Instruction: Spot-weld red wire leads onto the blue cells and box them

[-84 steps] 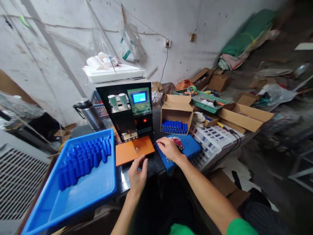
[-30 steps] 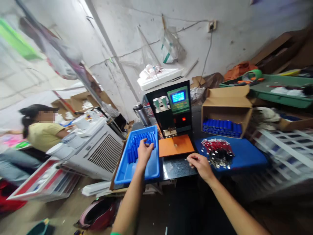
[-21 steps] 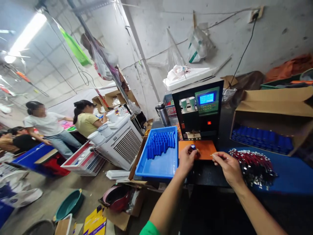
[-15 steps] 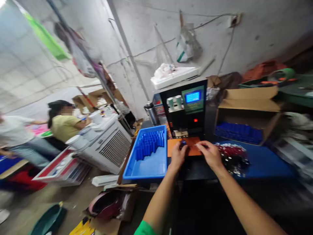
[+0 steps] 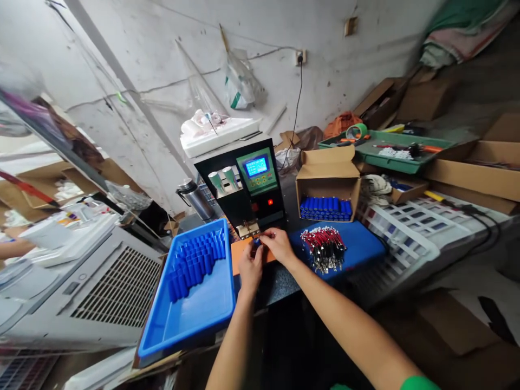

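My left hand [image 5: 251,266] is closed around a blue battery cell [image 5: 255,245], mostly hidden by the fingers, over the orange board [image 5: 239,254]. Pinched in my right hand [image 5: 280,246], close beside the cell, is what looks like a thin wire lead [image 5: 268,234], only partly visible. Both hands are just below the electrode area [image 5: 247,229] of a black spot welder [image 5: 260,208] with a lit blue screen. A bundle of red and black wire leads [image 5: 324,246] lies to the right on a blue surface.
Left of the hands, a blue tray [image 5: 195,325] holds rows of upright blue cells. An open cardboard box [image 5: 328,170] behind the wires contains more cells. A steel flask [image 5: 197,199] stands beside the welder. Farther right are a green tray [image 5: 390,162] and a white plastic crate [image 5: 406,233].
The view has swung to the right. My right hand has come in from near the wire bundle to meet my left hand, and both are now at the welder's front.
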Demonstrator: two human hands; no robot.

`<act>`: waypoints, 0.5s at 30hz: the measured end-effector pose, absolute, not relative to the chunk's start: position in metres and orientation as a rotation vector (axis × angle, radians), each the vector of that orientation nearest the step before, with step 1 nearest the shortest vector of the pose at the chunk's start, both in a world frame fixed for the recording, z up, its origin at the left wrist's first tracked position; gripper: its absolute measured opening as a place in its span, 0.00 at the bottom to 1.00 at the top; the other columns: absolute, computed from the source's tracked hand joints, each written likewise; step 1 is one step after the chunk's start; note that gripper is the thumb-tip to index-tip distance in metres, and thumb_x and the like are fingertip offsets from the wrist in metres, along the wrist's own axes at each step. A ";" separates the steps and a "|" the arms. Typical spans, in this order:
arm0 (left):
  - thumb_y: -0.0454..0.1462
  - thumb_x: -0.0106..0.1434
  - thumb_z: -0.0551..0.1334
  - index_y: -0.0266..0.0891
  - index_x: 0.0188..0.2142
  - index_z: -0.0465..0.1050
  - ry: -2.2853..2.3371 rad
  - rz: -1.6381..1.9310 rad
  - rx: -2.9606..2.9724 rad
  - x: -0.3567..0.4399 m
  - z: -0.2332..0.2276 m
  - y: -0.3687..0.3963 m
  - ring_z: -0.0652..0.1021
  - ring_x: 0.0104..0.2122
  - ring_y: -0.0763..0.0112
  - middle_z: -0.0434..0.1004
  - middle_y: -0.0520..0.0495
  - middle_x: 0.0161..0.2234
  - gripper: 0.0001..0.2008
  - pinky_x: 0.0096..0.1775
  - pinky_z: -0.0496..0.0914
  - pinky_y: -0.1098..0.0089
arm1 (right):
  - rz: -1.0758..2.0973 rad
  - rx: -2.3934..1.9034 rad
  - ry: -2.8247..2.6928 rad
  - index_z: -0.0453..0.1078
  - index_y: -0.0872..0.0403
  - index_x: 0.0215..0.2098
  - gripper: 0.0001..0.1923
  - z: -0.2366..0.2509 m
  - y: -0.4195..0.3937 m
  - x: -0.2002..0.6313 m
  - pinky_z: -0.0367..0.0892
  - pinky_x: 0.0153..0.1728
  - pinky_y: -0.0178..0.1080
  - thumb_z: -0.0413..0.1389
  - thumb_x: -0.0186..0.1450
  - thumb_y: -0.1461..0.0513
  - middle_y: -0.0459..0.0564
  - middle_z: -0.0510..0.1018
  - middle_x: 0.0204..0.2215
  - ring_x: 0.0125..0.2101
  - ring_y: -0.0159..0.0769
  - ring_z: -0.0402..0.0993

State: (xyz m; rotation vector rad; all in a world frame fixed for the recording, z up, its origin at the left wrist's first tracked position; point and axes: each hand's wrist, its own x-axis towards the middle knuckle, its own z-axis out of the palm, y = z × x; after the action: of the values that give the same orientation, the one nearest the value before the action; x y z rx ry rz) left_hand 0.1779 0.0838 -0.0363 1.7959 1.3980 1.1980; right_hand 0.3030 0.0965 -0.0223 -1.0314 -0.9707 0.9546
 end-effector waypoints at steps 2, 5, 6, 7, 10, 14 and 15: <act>0.48 0.65 0.60 0.38 0.51 0.74 1.397 1.203 1.797 0.178 -0.036 0.084 0.76 0.30 0.69 0.78 0.45 0.34 0.21 0.34 0.69 0.70 | 0.961 -1.022 -0.980 0.75 0.57 0.28 0.11 -0.023 0.098 0.303 0.67 0.31 0.36 0.59 0.55 0.56 0.51 0.78 0.26 0.29 0.40 0.74; 0.48 0.65 0.60 0.37 0.51 0.74 1.360 1.232 1.805 0.179 -0.035 0.085 0.78 0.35 0.67 0.79 0.44 0.38 0.21 0.38 0.71 0.68 | 0.968 -1.003 -0.976 0.74 0.56 0.27 0.11 -0.024 0.099 0.302 0.67 0.31 0.36 0.59 0.55 0.56 0.51 0.79 0.26 0.29 0.40 0.74; 0.48 0.65 0.60 0.37 0.50 0.74 1.346 1.240 1.807 0.179 -0.034 0.085 0.78 0.36 0.66 0.80 0.44 0.40 0.20 0.39 0.71 0.67 | 0.968 -1.000 -0.974 0.74 0.56 0.27 0.10 -0.024 0.099 0.302 0.67 0.32 0.36 0.59 0.55 0.56 0.51 0.79 0.27 0.29 0.40 0.75; 0.48 0.65 0.60 0.37 0.49 0.74 1.337 1.242 1.808 0.180 -0.033 0.085 0.78 0.37 0.66 0.80 0.44 0.40 0.20 0.40 0.71 0.67 | 0.968 -0.998 -0.974 0.74 0.56 0.27 0.10 -0.024 0.099 0.301 0.67 0.32 0.36 0.59 0.55 0.57 0.51 0.79 0.27 0.29 0.40 0.75; 0.48 0.65 0.59 0.37 0.48 0.75 1.357 1.227 1.789 0.180 -0.032 0.085 0.77 0.33 0.68 0.79 0.46 0.36 0.19 0.36 0.70 0.69 | 0.967 -1.012 -0.992 0.74 0.56 0.28 0.08 -0.026 0.101 0.300 0.67 0.32 0.36 0.60 0.57 0.58 0.50 0.79 0.27 0.30 0.40 0.76; 0.48 0.64 0.60 0.37 0.48 0.75 1.392 1.238 1.762 0.180 -0.032 0.086 0.76 0.31 0.68 0.79 0.46 0.35 0.20 0.34 0.69 0.69 | 0.945 -1.059 -1.031 0.75 0.55 0.30 0.07 -0.029 0.106 0.298 0.68 0.33 0.36 0.60 0.59 0.58 0.49 0.80 0.29 0.31 0.39 0.76; 0.48 0.64 0.60 0.37 0.48 0.75 1.390 1.239 1.762 0.180 -0.032 0.087 0.77 0.32 0.68 0.79 0.45 0.35 0.21 0.35 0.69 0.69 | 0.941 -1.064 -1.036 0.75 0.55 0.31 0.07 -0.029 0.106 0.297 0.68 0.34 0.36 0.60 0.59 0.59 0.49 0.80 0.29 0.31 0.39 0.76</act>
State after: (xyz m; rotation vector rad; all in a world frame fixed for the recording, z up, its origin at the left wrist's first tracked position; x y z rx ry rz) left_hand 0.1799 0.0866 -0.0319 1.7615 1.3898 1.2394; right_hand 0.2970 0.1062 -0.0294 -1.0640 -1.0358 0.9409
